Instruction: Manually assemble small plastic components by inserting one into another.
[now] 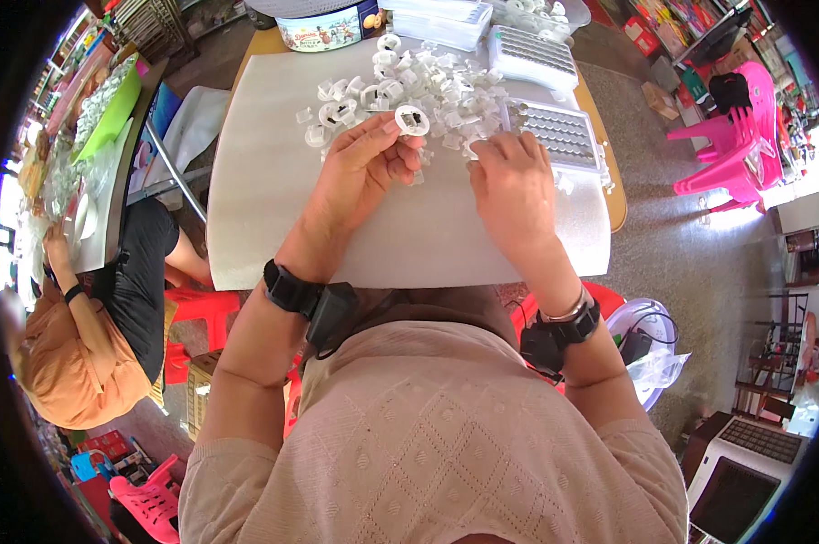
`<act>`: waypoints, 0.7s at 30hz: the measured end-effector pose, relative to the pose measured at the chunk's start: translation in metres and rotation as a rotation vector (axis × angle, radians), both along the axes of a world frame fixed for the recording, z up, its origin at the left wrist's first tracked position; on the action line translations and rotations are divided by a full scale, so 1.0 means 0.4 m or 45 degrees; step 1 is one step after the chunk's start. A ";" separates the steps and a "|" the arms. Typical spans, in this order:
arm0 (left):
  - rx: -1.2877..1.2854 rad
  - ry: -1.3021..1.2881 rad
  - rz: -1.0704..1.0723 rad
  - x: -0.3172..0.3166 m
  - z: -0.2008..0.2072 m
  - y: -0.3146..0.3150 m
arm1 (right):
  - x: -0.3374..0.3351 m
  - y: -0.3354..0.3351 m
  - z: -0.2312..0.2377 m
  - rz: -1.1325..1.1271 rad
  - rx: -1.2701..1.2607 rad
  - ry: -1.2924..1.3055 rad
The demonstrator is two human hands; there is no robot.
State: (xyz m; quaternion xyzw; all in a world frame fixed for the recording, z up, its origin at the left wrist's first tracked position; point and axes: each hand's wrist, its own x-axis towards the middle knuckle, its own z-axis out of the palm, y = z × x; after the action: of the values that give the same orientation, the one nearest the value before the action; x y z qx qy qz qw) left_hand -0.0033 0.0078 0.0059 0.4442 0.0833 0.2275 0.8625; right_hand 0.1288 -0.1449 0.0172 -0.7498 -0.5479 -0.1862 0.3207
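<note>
My left hand [360, 168] pinches a round white plastic piece [411, 121] with a dark middle between thumb and fingers, above the near side of a pile. The pile [441, 86] is made of small translucent clips and white round plastic parts. Fingers bent downward, my right hand [516, 181] is closed at the pile's right edge. A small pale bit shows at its fingertips, but what they grip is hidden. Just beyond that hand lies a clear tray [555, 133] holding rows of small dark-and-silver parts.
A second filled tray [534, 56], stacked clear boxes [441, 25] and a printed tub [326, 29] line the table's far edge. On the left, a person in an orange top [87, 363] sits at another table with a green basin [115, 107]. Pink chairs [736, 136] stand at right.
</note>
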 end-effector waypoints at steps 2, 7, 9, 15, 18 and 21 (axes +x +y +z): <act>0.049 0.010 -0.041 0.000 -0.006 0.003 | -0.007 0.019 0.008 -0.096 -0.170 -0.307; 0.052 0.055 -0.024 0.000 -0.006 -0.004 | 0.008 0.037 -0.010 -0.040 -0.283 -0.310; 0.042 0.060 -0.020 -0.002 -0.008 -0.003 | 0.002 0.025 -0.014 -0.005 -0.283 -0.239; 0.036 0.058 -0.021 -0.001 -0.003 -0.007 | -0.017 -0.033 -0.009 0.248 -0.086 0.282; 0.060 0.081 -0.030 -0.001 -0.003 -0.007 | -0.017 -0.042 -0.002 0.207 0.020 0.270; 0.055 0.089 -0.025 0.000 0.001 -0.010 | -0.015 -0.040 -0.010 0.080 -0.050 0.133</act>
State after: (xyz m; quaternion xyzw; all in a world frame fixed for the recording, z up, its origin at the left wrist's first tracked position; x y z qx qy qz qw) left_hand -0.0031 0.0039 0.0063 0.4711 0.1041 0.2053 0.8515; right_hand 0.1230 -0.1608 0.0130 -0.7470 -0.5573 -0.1258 0.3400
